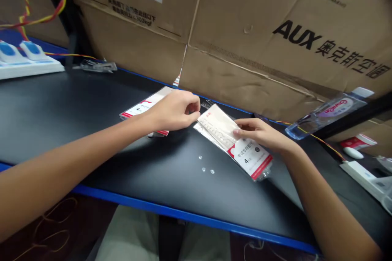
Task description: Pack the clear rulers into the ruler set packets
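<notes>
The right hand is mostly closed and pinches a clear packet, keeping it steady on the desk. The curled left hand sits just by the packet's top corner, over a second packet. I cannot tell if it has hold of anything.

The packet is shiny, clear plastic with smooth paper inside. The table top is smooth, dull black. The big box is rough brown cardboard.
</notes>
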`<action>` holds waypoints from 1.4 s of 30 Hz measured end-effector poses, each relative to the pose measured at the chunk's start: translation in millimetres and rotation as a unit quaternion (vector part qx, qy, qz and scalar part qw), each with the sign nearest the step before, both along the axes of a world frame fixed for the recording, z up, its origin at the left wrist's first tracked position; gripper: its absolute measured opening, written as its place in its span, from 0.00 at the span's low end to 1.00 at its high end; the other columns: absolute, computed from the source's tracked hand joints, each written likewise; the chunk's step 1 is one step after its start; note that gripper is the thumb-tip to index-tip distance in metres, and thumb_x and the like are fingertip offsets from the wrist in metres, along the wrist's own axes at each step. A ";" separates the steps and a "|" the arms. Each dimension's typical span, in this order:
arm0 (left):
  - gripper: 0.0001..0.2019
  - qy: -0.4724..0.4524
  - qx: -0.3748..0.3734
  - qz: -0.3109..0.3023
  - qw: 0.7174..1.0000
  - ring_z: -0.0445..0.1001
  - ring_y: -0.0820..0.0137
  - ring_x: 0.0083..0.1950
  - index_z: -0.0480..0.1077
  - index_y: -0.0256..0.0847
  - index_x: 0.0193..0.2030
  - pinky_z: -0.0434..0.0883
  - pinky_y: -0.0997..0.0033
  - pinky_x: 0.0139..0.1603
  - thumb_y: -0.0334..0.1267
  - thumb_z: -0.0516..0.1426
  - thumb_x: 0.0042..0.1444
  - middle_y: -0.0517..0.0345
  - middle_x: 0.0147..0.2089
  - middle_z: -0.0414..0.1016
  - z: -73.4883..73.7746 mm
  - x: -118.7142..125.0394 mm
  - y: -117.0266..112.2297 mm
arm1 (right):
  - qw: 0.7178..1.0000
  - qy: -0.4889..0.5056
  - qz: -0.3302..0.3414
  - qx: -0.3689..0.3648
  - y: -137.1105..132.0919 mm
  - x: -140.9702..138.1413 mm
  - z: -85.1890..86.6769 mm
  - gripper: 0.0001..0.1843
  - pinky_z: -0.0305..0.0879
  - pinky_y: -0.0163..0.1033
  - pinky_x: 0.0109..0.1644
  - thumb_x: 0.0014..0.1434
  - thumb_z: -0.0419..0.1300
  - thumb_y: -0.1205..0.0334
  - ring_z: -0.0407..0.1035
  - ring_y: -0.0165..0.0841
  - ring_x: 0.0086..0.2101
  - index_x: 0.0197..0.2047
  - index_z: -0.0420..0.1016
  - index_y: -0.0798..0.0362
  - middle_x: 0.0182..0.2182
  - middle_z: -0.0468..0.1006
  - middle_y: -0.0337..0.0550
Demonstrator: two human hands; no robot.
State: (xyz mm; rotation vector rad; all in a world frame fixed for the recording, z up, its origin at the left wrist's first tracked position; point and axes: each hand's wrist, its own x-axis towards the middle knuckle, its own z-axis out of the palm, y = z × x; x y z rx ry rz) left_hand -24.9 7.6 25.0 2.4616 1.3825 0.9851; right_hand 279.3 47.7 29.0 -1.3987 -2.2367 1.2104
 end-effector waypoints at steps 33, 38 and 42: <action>0.21 -0.273 -0.179 0.089 0.941 0.74 0.70 0.32 0.67 0.40 0.45 0.69 0.68 0.34 0.27 0.65 0.43 0.60 0.33 0.74 13.0 -26.8 13.4 | 0.899 0.158 -0.210 0.351 22.4 -38.8 -22.2 0.15 0.69 0.43 0.30 0.66 0.56 0.46 0.73 0.36 0.24 0.42 0.72 0.49 0.32 0.80 0.46; 0.21 -0.372 -0.214 -0.017 0.903 0.76 0.71 0.35 0.65 0.40 0.47 0.74 0.69 0.37 0.27 0.65 0.47 0.60 0.35 0.76 5.5 13.5 -8.4 | 0.911 0.360 -0.193 0.046 -16.6 -79.0 -14.4 0.21 0.42 0.33 0.17 0.60 0.62 0.37 0.46 0.23 0.15 0.38 0.69 0.48 0.19 0.56 0.28; 0.19 -0.396 -0.251 -0.104 0.877 0.79 0.68 0.41 0.64 0.40 0.50 0.77 0.68 0.39 0.29 0.63 0.52 0.56 0.42 0.78 -5.0 30.6 -16.0 | 0.931 0.327 -0.158 -0.043 -35.6 -93.1 -18.3 0.30 0.42 0.34 0.18 0.54 0.63 0.29 0.45 0.23 0.15 0.39 0.71 0.49 0.20 0.60 0.29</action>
